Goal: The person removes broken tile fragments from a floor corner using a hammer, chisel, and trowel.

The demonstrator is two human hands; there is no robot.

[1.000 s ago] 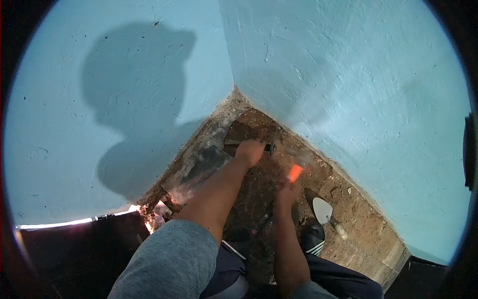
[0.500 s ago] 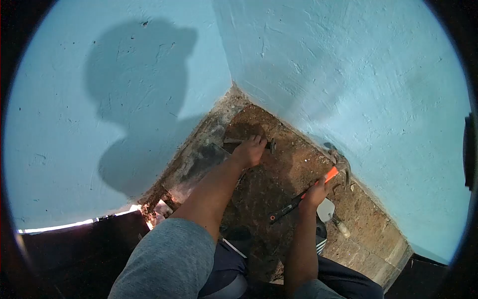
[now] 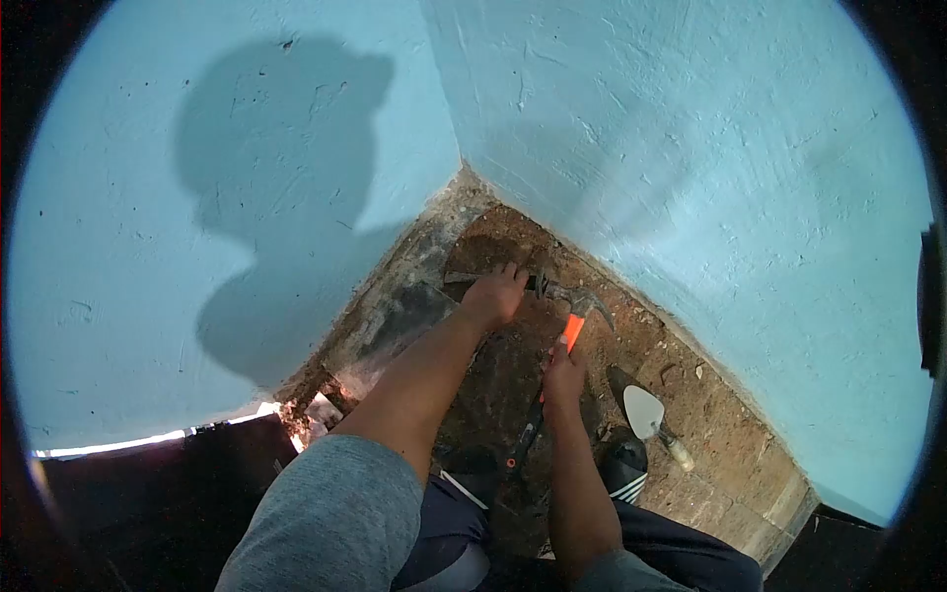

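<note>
My left hand (image 3: 496, 294) is closed around a chisel (image 3: 459, 279) that lies almost level, its blade pointing left toward the grey edge of the floor. The chisel's dark butt end sticks out on the right of the fist. My right hand (image 3: 563, 375) grips a claw hammer (image 3: 574, 331) by its orange and black handle. The hammer's face is at the chisel's butt end and looks to be touching it, with the claw curving off to the right. Much of the chisel's shaft is hidden by my left fingers.
Two light blue walls (image 3: 612, 128) meet in a corner ahead. Brown broken earth (image 3: 681, 365) covers the floor between them, with a grey cement strip (image 3: 404, 311) along the left wall. A trowel (image 3: 644, 411) lies on the right, near my striped shoe (image 3: 626, 469).
My right hand has swung the hammer leftward, from near the right wall to the chisel's butt end. The trowel shows more fully now. My left hand has stayed nearly still.
</note>
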